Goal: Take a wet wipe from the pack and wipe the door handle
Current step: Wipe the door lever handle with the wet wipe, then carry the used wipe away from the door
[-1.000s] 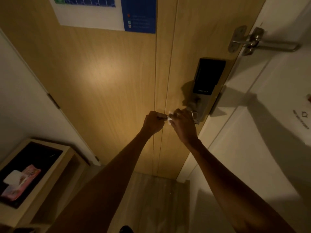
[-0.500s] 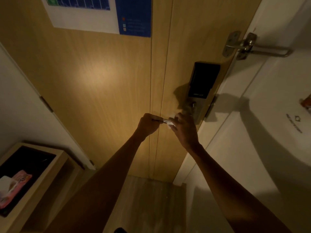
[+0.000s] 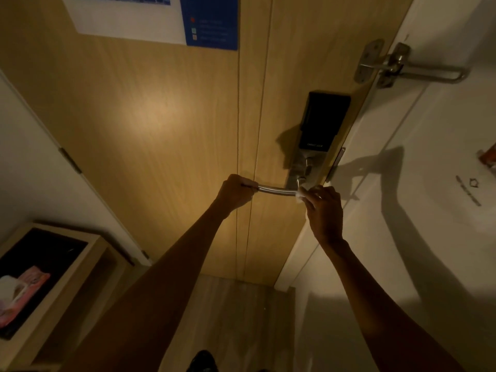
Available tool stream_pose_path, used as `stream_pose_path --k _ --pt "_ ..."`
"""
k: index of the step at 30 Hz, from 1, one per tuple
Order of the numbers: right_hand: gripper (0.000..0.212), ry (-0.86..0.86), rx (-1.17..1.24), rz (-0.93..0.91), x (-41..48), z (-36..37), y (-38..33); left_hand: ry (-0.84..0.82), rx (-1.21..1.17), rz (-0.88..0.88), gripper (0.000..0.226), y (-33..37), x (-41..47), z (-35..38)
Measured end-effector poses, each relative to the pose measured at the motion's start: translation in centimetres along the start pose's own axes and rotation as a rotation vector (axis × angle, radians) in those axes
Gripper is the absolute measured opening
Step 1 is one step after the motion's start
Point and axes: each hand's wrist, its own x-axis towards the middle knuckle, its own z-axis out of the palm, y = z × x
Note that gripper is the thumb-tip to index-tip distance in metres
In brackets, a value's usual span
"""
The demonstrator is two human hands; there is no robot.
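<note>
A silver lever door handle (image 3: 276, 190) sticks out leftward from a lock plate under a black electronic lock (image 3: 323, 122) on the wooden door. My left hand (image 3: 236, 193) is closed around the free left end of the handle. My right hand (image 3: 323, 208) pinches a small white wet wipe (image 3: 302, 194) against the handle's right end, close to the lock plate. The pink wet wipe pack (image 3: 20, 291), with a white wipe poking out, lies on a dark-topped wooden side table at the lower left.
The wooden side table (image 3: 88, 264) stands low on the left, against a white wall. A metal swing latch (image 3: 394, 65) bridges door and white frame at upper right. A blue and white notice (image 3: 166, 20) hangs on the door. Wooden floor lies below.
My right hand has slid the wipe along the handle to the right, from next to my left hand to the lock end, baring the metal bar. The view has shifted slightly.
</note>
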Motion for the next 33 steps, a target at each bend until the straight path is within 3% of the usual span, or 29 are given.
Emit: stream_pose_path --k 8,14,19,23,27,31,33 --pt "0.018 -0.069 -0.013 -0.050 1.7 0.4 -4.1 -0.044 -0.015 -0.032 0.021 0.4 0.0 -0.2" --pt "0.014 -0.227 0.022 -0.102 4.1 -0.4 -6.0 -0.076 -0.043 -0.038 0.025 0.4 -0.3 -0.6" --pt "0.018 -0.194 -0.055 0.038 2.9 -2.1 -3.3 -0.073 -0.026 -0.019 0.024 0.4 -0.7 -0.4" --pt "0.020 -0.247 -0.016 0.030 3.5 -0.2 -7.1 -0.093 -0.048 -0.024 0.025 0.2 -1.2 -0.7" --pt "0.018 -0.262 -0.009 0.060 4.8 1.3 -10.9 -0.108 -0.227 -0.046 0.028 -0.5 -0.8 -3.7" --pt "0.017 -0.231 0.055 0.108 5.9 2.3 -15.3 -0.026 -0.157 0.004 0.026 -2.4 -0.5 -9.5" --pt "0.019 -0.239 0.060 0.137 6.3 3.0 -17.5 0.033 -0.014 0.000 0.026 -3.3 -0.9 -12.4"
